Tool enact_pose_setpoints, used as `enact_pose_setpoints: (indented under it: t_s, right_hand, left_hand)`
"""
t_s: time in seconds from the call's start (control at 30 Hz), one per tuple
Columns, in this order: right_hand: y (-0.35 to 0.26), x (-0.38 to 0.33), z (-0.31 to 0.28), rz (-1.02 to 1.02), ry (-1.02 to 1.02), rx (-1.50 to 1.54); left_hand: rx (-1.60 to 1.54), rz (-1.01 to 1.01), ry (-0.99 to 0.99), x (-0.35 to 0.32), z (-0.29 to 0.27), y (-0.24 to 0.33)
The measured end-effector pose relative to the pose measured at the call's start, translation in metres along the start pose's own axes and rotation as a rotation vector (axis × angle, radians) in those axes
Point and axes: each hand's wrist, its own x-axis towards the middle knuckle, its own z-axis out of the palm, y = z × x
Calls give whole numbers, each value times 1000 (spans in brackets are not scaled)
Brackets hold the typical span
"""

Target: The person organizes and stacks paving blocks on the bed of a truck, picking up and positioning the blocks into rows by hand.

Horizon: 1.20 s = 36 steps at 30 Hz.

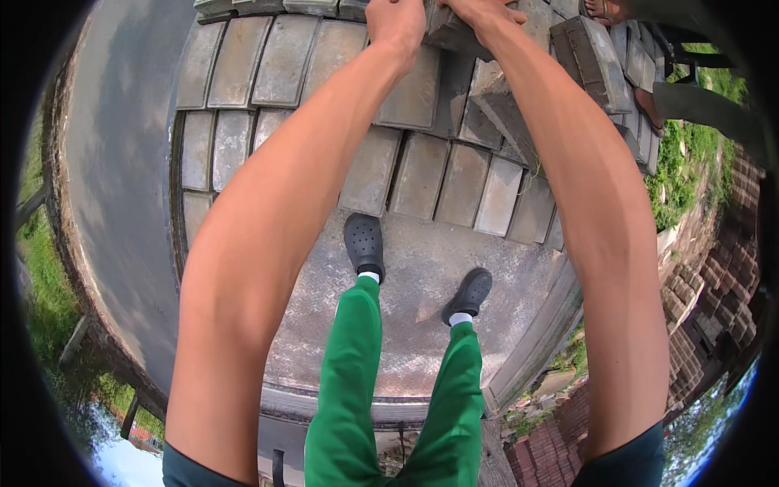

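Observation:
Both my arms stretch forward to the top edge of the view, over stacked grey concrete paving blocks (423, 174). My left hand (395, 23) is closed at the left end of a dark grey paving block (456, 34), its fingertips cut off by the edge of the picture. My right hand (485, 16) is closed at the block's other end, with its fingers curled. Below my right wrist, another block (507, 122) lies tilted among the stack. To the right of that hand, a thick block (591, 63) leans at an angle.
I stand in dark clogs (363, 246) on a worn metal truck bed (414, 316) with a raised side rail (535, 337). Another person's feet and trouser leg (702, 109) show at the upper right. A paved road (122, 162) runs at left; stacked bricks (718, 284) stand on the ground at right.

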Motion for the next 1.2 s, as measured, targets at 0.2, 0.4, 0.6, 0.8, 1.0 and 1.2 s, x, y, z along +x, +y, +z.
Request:
enact_pose_setpoints:
  t_s: [0.2, 0.4, 0.6, 0.8, 1.0, 1.2]
  right_hand:
    - [17, -17, -16, -89, -70, -116]
    - [81, -111, -76, -405, -253, -112]
    - [199, -198, -49, -376, -471, -32]
    - [339, -276, -42, -234, -635, -77]
    - [457, -329, -45, -176, -799, -36]
    - [516, -358, -60, -382, -714, 84]
  left_hand:
    - [133, -330, -150, -40, -28, 30]
    - [-35, -563, -179, -91, -23, 70]
    - [-1, -806, -228, -168, -76, -18]
    - [195, -979, -120, -311, -87, -82]
    - [350, -991, 48, -432, -102, -132]
    - [334, -791, 60, -488, -101, -129]
